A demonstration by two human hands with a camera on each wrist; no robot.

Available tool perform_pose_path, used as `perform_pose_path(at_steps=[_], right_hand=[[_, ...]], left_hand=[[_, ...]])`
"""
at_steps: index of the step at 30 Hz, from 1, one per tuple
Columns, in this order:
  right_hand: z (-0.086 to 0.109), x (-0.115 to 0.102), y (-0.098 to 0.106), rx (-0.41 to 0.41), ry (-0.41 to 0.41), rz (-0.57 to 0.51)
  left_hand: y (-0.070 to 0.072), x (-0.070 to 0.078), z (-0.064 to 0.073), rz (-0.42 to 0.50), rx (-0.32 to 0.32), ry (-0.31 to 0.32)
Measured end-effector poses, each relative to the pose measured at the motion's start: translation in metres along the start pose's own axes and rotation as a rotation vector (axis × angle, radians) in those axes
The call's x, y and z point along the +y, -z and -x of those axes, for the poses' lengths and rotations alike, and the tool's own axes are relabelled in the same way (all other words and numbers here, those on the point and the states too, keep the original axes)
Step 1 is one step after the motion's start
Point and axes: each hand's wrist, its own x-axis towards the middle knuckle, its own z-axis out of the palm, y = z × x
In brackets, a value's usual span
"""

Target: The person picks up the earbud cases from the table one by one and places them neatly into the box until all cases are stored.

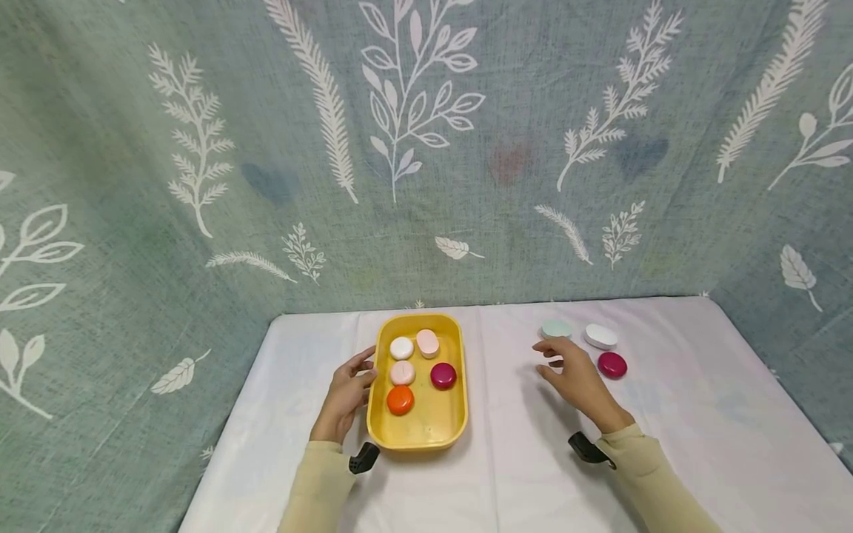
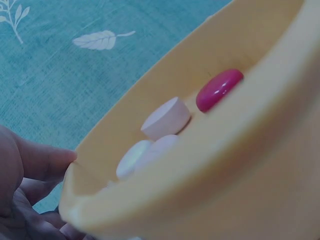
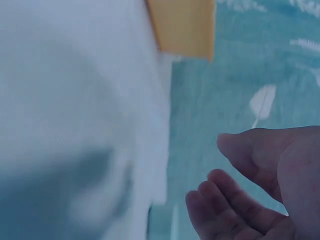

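Yellow tray (image 1: 435, 424), lower centre of the head view, has its left rim gripped by the left hand (image 1: 346, 396), while the right hand (image 1: 576, 374) curls loosely, grasping nothing, before a white oval piece (image 1: 601, 337) only that view shows.

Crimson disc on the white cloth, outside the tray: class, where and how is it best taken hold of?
Probably best pinched by its left and right edges with the right hand, coming from above and the near side. The crimson disc lies flat, its glossy top rounded and offering little purchase, while the white oval block sits close beyond its far edge.
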Motion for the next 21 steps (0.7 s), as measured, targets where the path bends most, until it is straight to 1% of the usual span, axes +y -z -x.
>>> perform_pose_path(at_steps=[5,11,16,21], right_hand=[[0.014,0.018,0.018,0.057,-0.053,0.012],[0.027,0.037,0.032,0.154,-0.064,0.099],[0.033,0.048,0.040,0.231,-0.059,0.107],[0.035,0.057,0.046,0.269,-0.079,0.134]], left_hand=[[0.000,0.001,0.000,0.002,0.001,0.015],[0.000,0.001,-0.001,0.003,0.000,0.014],[0.000,0.000,-0.002,-0.001,0.006,0.014],[-0.001,0.000,-0.003,-0.008,0.012,0.013]])
